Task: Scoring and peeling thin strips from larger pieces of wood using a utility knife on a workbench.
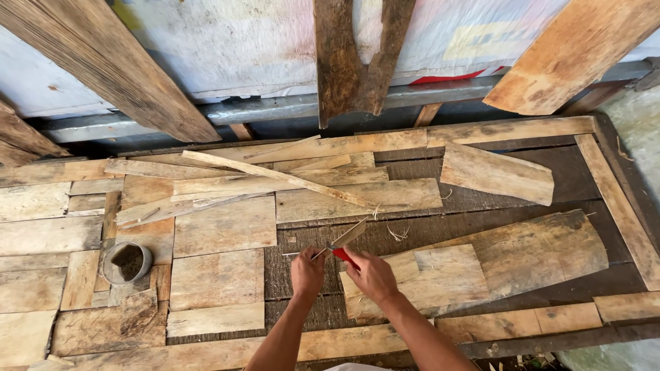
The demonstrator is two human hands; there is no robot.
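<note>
My right hand grips a knife by its red handle, the pale blade pointing up and to the right. My left hand pinches a thin sliver of wood whose tip meets the blade near the handle. Both hands hover over a dark plank of the bench top, close together. A flat pale board lies just right of my right hand.
Many pale wood offcuts cover the bench. A long thin strip lies diagonally across them. A small round tin sits at the left. Large planks lean against the sheeted wall behind. Thin shavings lie beside the knife.
</note>
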